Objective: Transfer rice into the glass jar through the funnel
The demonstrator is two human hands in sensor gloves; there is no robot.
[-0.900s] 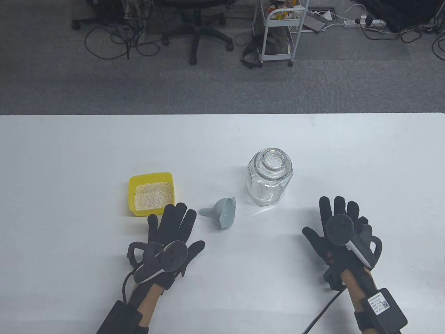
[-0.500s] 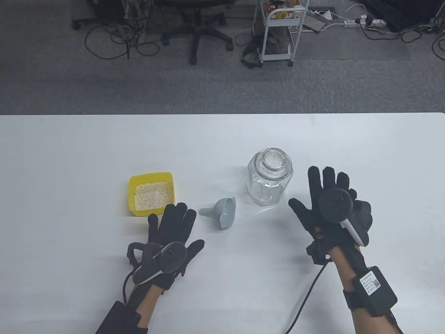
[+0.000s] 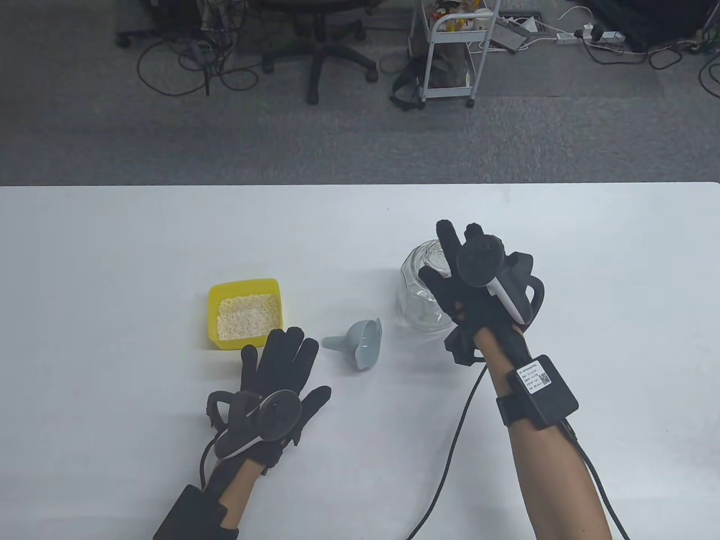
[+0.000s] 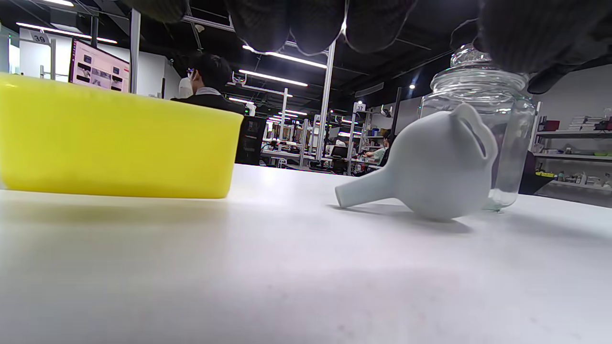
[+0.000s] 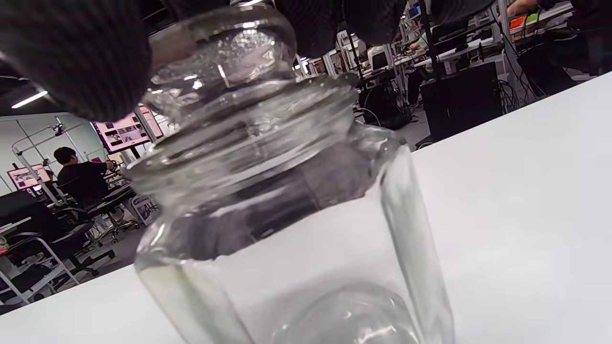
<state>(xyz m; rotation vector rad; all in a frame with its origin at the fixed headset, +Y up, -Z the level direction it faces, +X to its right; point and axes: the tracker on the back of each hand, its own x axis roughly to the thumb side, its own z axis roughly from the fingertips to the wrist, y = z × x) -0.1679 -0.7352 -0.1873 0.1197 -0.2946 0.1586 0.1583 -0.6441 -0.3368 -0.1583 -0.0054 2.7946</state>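
The glass jar (image 3: 416, 292) stands mid-table with its glass lid (image 5: 224, 52) on. My right hand (image 3: 450, 264) is over the jar top with fingers spread. In the right wrist view the thumb (image 5: 81, 57) is by the lid knob, and I cannot tell if it touches. The grey funnel (image 3: 363, 346) lies on its side left of the jar, also in the left wrist view (image 4: 430, 177). A yellow box (image 3: 242, 285) holds rice (image 3: 247, 316). My left hand (image 3: 298, 365) lies flat and open on the table just in front of the box, holding nothing.
The white table's far edge (image 3: 360, 185) runs across the middle of the table view. A black cable (image 3: 455, 439) trails from my right wrist toward the front edge. On the floor beyond are an office chair (image 3: 320, 50) and a white cart (image 3: 450, 56).
My right hand has moved forward and left from the table surface to over the jar's lid. The left hand, funnel, box and jar have not moved.
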